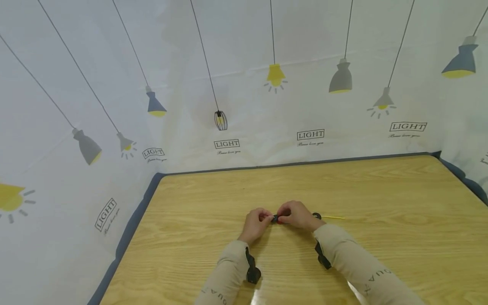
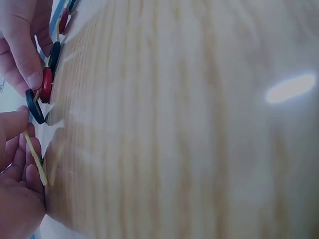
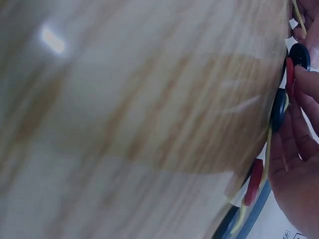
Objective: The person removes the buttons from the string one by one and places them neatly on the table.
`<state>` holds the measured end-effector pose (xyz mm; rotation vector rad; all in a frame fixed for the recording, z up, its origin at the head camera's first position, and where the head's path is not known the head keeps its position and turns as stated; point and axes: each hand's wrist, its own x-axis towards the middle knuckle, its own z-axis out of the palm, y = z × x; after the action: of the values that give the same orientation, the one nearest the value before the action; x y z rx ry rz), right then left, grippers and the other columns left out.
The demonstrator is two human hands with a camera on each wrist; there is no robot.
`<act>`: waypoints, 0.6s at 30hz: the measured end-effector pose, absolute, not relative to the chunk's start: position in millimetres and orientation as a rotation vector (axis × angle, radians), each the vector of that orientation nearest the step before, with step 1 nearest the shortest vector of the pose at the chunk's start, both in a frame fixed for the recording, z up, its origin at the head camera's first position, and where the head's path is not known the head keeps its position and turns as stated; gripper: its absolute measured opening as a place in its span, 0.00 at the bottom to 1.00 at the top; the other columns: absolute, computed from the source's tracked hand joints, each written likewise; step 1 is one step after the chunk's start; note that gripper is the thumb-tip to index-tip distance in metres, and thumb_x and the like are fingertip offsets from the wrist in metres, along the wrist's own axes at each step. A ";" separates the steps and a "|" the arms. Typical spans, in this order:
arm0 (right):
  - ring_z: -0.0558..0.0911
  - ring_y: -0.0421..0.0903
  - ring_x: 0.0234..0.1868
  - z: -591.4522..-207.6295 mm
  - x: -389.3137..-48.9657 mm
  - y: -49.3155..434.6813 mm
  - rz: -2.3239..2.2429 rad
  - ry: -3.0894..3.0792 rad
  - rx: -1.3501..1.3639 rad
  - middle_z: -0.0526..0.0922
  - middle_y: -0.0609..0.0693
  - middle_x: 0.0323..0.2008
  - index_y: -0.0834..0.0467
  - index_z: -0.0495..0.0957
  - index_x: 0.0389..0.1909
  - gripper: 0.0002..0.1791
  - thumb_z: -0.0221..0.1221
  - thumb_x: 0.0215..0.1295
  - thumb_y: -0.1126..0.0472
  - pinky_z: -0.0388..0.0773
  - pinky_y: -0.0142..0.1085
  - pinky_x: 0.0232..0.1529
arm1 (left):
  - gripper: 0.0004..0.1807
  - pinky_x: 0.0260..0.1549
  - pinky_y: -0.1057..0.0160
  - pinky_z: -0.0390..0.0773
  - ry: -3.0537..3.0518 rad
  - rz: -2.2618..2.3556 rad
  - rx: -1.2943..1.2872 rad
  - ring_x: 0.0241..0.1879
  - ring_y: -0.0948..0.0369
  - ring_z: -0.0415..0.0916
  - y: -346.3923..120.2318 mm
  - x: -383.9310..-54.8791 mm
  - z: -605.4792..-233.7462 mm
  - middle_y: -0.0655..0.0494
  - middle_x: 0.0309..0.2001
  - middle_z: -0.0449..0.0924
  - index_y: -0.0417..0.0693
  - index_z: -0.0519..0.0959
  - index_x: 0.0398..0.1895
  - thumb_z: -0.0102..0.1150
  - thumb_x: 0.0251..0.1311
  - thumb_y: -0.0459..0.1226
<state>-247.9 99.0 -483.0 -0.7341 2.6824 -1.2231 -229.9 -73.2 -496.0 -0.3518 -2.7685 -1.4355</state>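
Red and black buttons are strung on a yellow string [image 2: 36, 159]. My left hand [image 1: 256, 223] pinches the string beside the end black button [image 3: 300, 56], its fingertips at that button's edge. A free length of string hangs past the left thumb in the left wrist view. My right hand [image 1: 296, 215] pinches a red button [image 3: 290, 77] standing on edge against the black one. Under the right fingers is another black button [image 3: 278, 110], and a further red button [image 3: 254, 182] follows along the string. Fingers partly hide the buttons in the head view.
Beyond the right hand, a black button [image 1: 317, 215] and the string's other end [image 1: 334, 217] lie on the wooden table [image 1: 198, 199]. A white sheet printed with lamps [image 1: 244, 93] stands behind the table. Black wrist straps [image 1: 253, 271] sit on both sleeves.
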 end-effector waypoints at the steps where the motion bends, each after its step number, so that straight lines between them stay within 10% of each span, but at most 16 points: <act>1: 0.77 0.44 0.32 -482.7 -247.6 98.7 -1.223 2.684 -0.737 0.81 0.49 0.28 0.63 0.80 0.29 0.03 0.62 0.53 0.68 0.73 0.38 0.36 | 0.03 0.29 0.70 0.70 -2.770 -1.438 -0.346 0.27 0.65 0.71 -73.3 -229.6 -496.2 0.55 0.26 0.77 0.40 0.79 0.29 0.57 0.56 0.31; 18: 0.76 0.41 0.28 -483.1 -247.6 91.9 -1.211 2.709 -0.792 0.82 0.48 0.26 0.62 0.82 0.27 0.04 0.64 0.51 0.65 0.72 0.33 0.30 | 0.06 0.34 0.66 0.73 -2.714 -1.610 -0.295 0.32 0.61 0.74 -74.7 -228.1 -493.1 0.50 0.30 0.79 0.36 0.79 0.31 0.56 0.57 0.32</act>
<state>-247.6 91.9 -483.1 -0.7924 2.7092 -1.2113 -228.1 -74.7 -493.1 -0.2953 -2.7141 -1.6102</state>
